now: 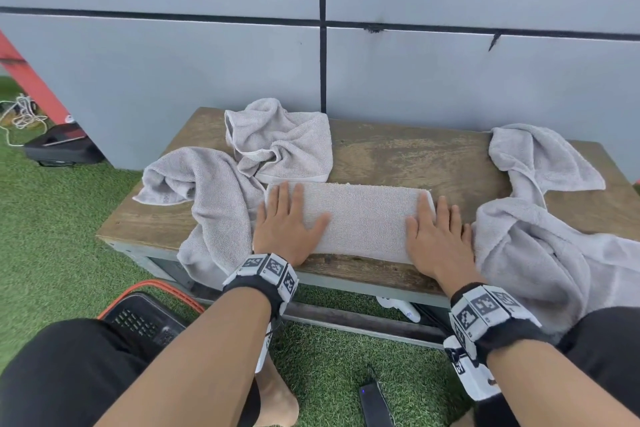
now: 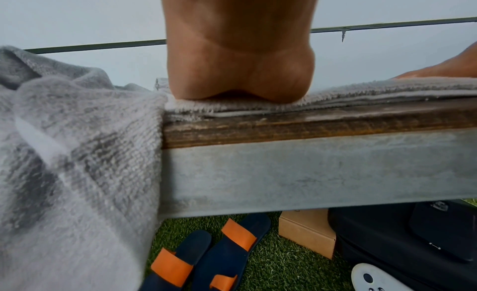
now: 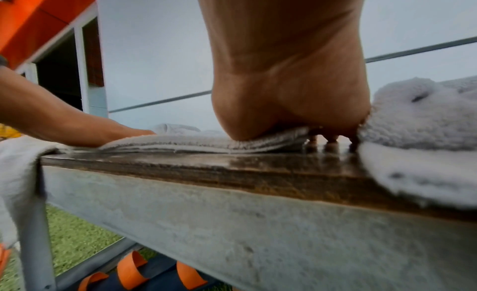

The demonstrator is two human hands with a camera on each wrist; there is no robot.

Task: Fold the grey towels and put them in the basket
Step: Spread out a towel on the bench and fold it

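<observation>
Both forearms reached forward, the left hand (image 1: 284, 222) and right hand (image 1: 438, 236) lying palm-down with fingers straight, each grip open and pressing an end of the folded grey towel (image 1: 367, 215). It lay near the tabletop (image 1: 415, 156) front edge. Crumpled towels (image 1: 277, 139) crowded both sides; bare wood showed behind. An orange-rimmed basket (image 1: 145, 315) sat on the grass at lower left.

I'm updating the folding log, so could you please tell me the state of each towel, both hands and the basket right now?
Folded towel: folded into a flat strip, pressed on the bench.
Left hand: flat on its left end.
Right hand: flat on its right end.
Back towel: crumpled, unfolded.
Left towel: unfolded, draped over the edge.
Right towel: unfolded, bunched.
Basket: on the grass; no towel visible inside.
</observation>
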